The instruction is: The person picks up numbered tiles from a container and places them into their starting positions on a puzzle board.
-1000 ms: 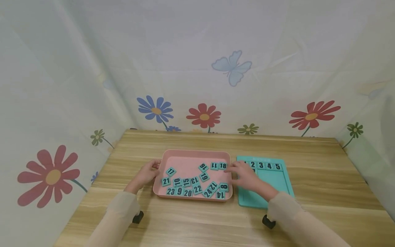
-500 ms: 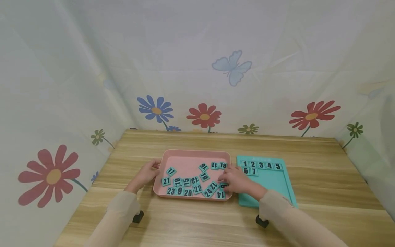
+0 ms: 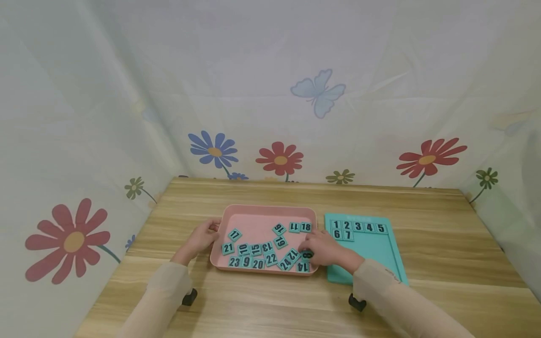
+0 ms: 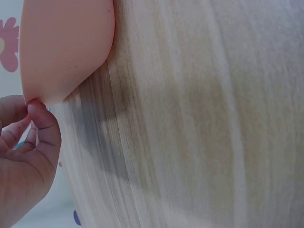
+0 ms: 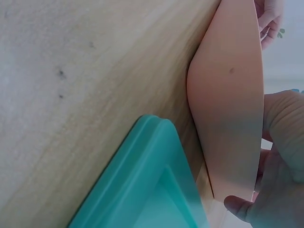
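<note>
My left hand (image 3: pixel 203 238) pinches the left rim of a shallow pink tray (image 3: pixel 253 217); the left wrist view shows the thumb and a finger meeting at the edge. Over the tray's right side reaches my right hand (image 3: pixel 323 247), its bent fingertips at the teal tile numbered 8 (image 3: pixel 307 255), which they partly cover. The tray wall hides those fingertips in the right wrist view, so a firm pinch cannot be confirmed. Several other number tiles lie scattered in the tray, among them tile 14 (image 3: pixel 302 267), tile 24 (image 3: pixel 285 264) and tile 18 (image 3: pixel 306 227).
Right of the tray lies a teal board (image 3: pixel 372 249), with tiles 1 to 5 across its top row and tiles 6 and 7 below. Its lower part is partly behind my right forearm. Everything rests on a wooden table (image 3: pixel 262 305), with a flowered cloth (image 3: pixel 363 103) behind.
My right hand has moved left and slightly down from the tray's right rim to tile 8, uncovering tiles 1, 6 and 7 on the board. The left hand and tray stay put.
</note>
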Demonstrator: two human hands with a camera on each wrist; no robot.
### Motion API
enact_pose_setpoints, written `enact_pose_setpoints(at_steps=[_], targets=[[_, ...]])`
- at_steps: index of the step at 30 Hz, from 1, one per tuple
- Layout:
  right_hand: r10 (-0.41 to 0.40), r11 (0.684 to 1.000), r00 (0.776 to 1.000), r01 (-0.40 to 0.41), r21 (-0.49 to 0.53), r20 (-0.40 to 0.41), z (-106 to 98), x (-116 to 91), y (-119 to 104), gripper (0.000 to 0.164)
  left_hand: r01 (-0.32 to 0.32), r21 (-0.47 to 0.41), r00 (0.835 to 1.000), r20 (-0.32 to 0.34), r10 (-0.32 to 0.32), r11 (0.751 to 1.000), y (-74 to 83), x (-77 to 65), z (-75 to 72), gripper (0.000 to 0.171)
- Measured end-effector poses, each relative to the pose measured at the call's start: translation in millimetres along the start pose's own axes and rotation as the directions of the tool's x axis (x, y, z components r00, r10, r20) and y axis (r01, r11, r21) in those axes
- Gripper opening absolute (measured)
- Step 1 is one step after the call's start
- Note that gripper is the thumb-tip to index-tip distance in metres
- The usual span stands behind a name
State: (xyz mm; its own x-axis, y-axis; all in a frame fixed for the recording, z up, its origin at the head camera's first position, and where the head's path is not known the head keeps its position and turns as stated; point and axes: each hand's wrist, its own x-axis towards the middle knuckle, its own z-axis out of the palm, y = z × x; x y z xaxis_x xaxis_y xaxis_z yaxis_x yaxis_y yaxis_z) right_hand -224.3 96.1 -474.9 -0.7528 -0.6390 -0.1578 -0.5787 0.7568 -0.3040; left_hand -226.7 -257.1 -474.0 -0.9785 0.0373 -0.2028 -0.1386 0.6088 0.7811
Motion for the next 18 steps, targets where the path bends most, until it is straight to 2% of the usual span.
enact_pose_setpoints(at_steps=[6, 12, 18], targets=[[-0.008, 1.0, 1.0, 0.008, 0.011, -0.013, -1.0, -0.3, -0.9, 0.036, -0.005, -0.007, 1.0, 0.003, 0.005, 1.0, -2.0, 0.2, 0.2, 0.044], [-0.025, 1.0, 0.996, 0.025, 0.002, -0.091, 4.1, 2.9, 0.3, 0.03, -0.006, -0.008, 1.0, 0.001, 0.006, 1.0, -2.8, 0.5, 0.8, 0.044], [-0.012, 1.0, 0.991, 0.015, 0.02, -0.136, 7.1, 6.6, -0.8, 0.032, -0.01, -0.01, 1.0, -0.006, 0.009, 1.0, -2.1, 0.3, 0.8, 0.045]])
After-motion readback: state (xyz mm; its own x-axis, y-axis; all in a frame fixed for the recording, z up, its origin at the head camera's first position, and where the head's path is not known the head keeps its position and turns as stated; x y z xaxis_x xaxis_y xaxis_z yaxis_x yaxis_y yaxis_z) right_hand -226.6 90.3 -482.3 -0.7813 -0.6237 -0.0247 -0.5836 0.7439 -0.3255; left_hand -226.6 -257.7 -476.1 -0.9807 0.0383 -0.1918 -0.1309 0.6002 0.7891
